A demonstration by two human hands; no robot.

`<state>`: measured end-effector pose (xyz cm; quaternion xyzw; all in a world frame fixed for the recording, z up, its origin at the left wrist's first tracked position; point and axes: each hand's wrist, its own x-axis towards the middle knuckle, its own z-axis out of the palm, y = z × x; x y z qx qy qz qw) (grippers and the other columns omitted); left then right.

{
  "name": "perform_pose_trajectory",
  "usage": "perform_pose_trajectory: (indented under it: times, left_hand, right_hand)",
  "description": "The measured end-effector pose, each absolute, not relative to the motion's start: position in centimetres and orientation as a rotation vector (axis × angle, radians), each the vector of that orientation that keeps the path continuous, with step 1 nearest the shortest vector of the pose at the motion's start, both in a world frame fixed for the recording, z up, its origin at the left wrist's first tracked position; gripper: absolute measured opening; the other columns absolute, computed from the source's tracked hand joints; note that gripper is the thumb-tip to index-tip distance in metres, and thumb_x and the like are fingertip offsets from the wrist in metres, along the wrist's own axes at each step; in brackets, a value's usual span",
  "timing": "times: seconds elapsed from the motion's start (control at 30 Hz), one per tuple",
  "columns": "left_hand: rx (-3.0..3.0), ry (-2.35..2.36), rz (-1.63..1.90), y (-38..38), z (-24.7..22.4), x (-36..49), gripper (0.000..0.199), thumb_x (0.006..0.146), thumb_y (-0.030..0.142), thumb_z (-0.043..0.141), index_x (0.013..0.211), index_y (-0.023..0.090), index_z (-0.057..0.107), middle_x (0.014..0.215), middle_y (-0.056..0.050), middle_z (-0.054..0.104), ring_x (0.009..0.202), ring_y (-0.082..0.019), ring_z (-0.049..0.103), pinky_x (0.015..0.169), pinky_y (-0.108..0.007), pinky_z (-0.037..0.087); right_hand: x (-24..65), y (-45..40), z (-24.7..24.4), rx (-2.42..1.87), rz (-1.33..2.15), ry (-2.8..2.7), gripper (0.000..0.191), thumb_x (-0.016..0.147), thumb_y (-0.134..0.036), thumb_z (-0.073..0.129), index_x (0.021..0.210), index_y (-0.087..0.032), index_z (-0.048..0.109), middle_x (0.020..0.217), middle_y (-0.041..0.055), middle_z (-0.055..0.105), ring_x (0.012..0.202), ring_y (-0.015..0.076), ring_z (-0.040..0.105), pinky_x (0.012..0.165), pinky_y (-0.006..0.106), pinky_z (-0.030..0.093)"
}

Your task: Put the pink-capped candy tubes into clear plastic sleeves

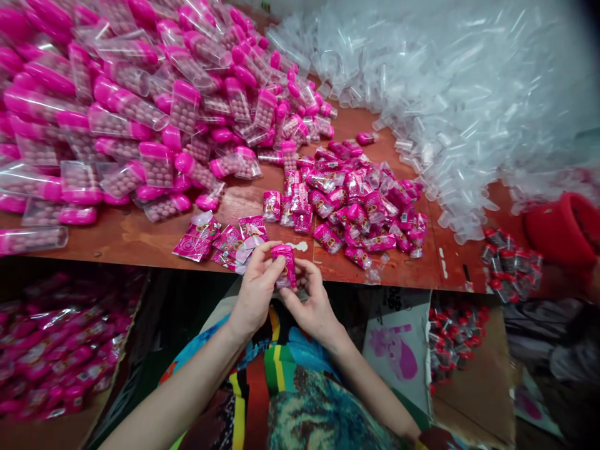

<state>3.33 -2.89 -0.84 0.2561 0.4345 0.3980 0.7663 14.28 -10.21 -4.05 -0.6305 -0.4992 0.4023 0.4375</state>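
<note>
Before you stretches the reddish-brown wooden tabletop (356,119). On its far right part spreads a huge heap of translucent, colourless plastic containers (469,112); its left part bears a big pile of clear plastic containers with bright pink caps (154,106), small balls showing inside. On the tabletop's middle lies a smaller mound of containers in glossy printed pink wrappers (365,206), probably grouped there to keep them apart from the bare ones. The round red tub (557,231) stands at its right end. Your left hand (255,284) pinches, thumb in front; your right hand (309,306) closes on the lower side, apparently so the two steady one object. Flat, shiny pink printed packets (199,237) lie along the tabletop's near edge, likely for easy reach. Smallest, the pink-capped, pink-wrapped container (284,265) sits between your fingers, just at that edge.
</note>
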Motion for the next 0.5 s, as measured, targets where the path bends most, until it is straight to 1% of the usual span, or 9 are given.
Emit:
perform_pose_trajectory:
  times: [0.07, 0.13, 0.2, 0.27, 0.33, 0.43, 0.5]
  left_hand:
    - [0.563, 0.954, 0.875, -3.0, -0.9, 3.3, 0.034, 0.081, 0.031, 0.067, 0.110, 0.022, 0.053, 0.093, 0.000, 0.065, 0.071, -0.012, 0.061, 0.063, -0.023, 0.050]
    - [0.600, 0.951, 0.857, -3.0, -1.1, 3.2, 0.035, 0.081, 0.032, 0.067, 0.112, 0.022, 0.053, 0.095, -0.001, 0.066, 0.070, -0.012, 0.062, 0.059, -0.022, 0.050]
    - [0.637, 0.941, 0.808, -3.1, -1.2, 3.1, 0.035, 0.084, 0.035, 0.063, 0.115, 0.024, 0.055, 0.100, -0.002, 0.066, 0.067, -0.012, 0.062, 0.050, -0.021, 0.049]
    - [0.635, 0.935, 0.761, -3.1, -1.1, 3.1, 0.035, 0.086, 0.038, 0.059, 0.118, 0.024, 0.055, 0.101, -0.003, 0.066, 0.061, -0.013, 0.061, 0.042, -0.022, 0.047]
    - [0.592, 0.906, 0.726, -3.2, -0.9, 3.2, 0.034, 0.087, 0.039, 0.057, 0.118, 0.023, 0.055, 0.094, -0.003, 0.066, 0.055, -0.013, 0.060, 0.038, -0.023, 0.045]
    - [0.534, 0.819, 0.683, -3.1, -0.4, 3.4, 0.031, 0.090, 0.038, 0.052, 0.116, 0.020, 0.052, 0.076, 0.000, 0.064, 0.046, -0.014, 0.057, 0.036, -0.023, 0.041]
    - [0.519, 0.782, 0.676, -3.1, -0.1, 3.5, 0.031, 0.091, 0.038, 0.051, 0.116, 0.019, 0.050, 0.070, 0.001, 0.062, 0.043, -0.013, 0.056, 0.035, -0.022, 0.039]
  right_hand:
    - [14.3, -10.2, -3.9, -1.535, 1.043, -1.211, 0.053, 0.086, -0.034, 0.064, 0.133, -0.027, 0.040, 0.113, 0.0068, 0.060, 0.083, 0.0161, 0.063, 0.073, 0.030, 0.055]
    - [14.6, -10.0, -3.5, -1.495, 1.085, -1.147, 0.041, 0.091, -0.037, 0.056, 0.129, -0.026, 0.044, 0.109, 0.0061, 0.062, 0.082, 0.0159, 0.063, 0.071, 0.029, 0.055]
    - [15.1, -9.5, -3.0, -1.496, 1.086, -1.088, 0.029, 0.097, -0.037, 0.046, 0.123, -0.026, 0.049, 0.103, 0.0051, 0.063, 0.082, 0.0160, 0.064, 0.070, 0.028, 0.055]
    - [15.5, -8.8, -2.6, -1.535, 1.029, -1.083, 0.025, 0.098, -0.035, 0.044, 0.119, -0.025, 0.055, 0.103, 0.0052, 0.064, 0.085, 0.0167, 0.064, 0.074, 0.029, 0.054]
    - [15.8, -8.1, -2.3, -1.563, 0.966, -1.108, 0.023, 0.097, -0.033, 0.047, 0.115, -0.024, 0.059, 0.106, 0.0057, 0.064, 0.088, 0.0172, 0.063, 0.079, 0.031, 0.053]
    - [16.0, -7.5, -2.2, -1.561, 0.972, -1.107, 0.019, 0.095, -0.031, 0.050, 0.108, -0.023, 0.062, 0.092, 0.0032, 0.064, 0.078, 0.0158, 0.063, 0.075, 0.030, 0.054]
    - [16.1, -7.3, -2.0, -1.543, 0.951, -1.141, 0.018, 0.096, -0.030, 0.050, 0.105, -0.023, 0.063, 0.088, 0.0026, 0.064, 0.079, 0.0162, 0.064, 0.076, 0.031, 0.054]
